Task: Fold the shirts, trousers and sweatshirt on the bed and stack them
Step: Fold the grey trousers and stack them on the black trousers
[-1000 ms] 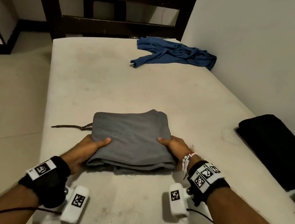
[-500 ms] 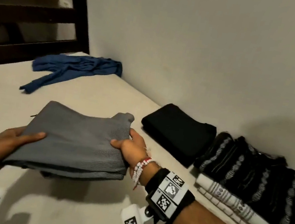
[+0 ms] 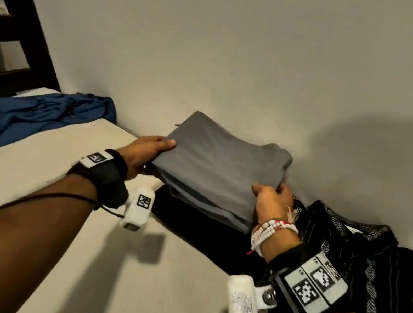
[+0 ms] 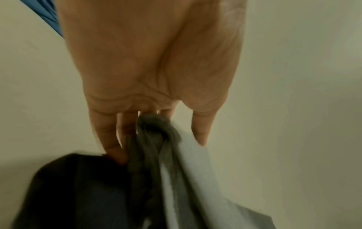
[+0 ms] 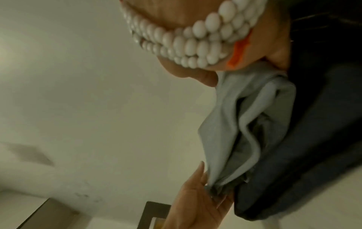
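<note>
A folded grey garment (image 3: 219,168) hangs in the air just above a folded black garment (image 3: 198,226) that lies on the bed by the wall. My left hand (image 3: 149,150) grips the grey garment's left edge, thumb on top and fingers underneath. The left wrist view shows those fingers (image 4: 115,139) under the grey folds (image 4: 156,139). My right hand (image 3: 270,200) holds the right near corner the same way, and the grey cloth (image 5: 250,124) shows bunched in the right wrist view. A crumpled blue garment (image 3: 28,114) lies unfolded at the far left of the bed.
A stack of black-and-white patterned garments (image 3: 378,272) sits right of the black one. The plain wall (image 3: 245,53) runs close behind the piles. A dark wooden bed frame (image 3: 16,20) stands at the far left. Bare mattress (image 3: 43,182) stretches under my left forearm.
Both hands lifted the folded grey garment off the mattress and carried it right, from the bed's middle to just over the folded black garment by the wall.
</note>
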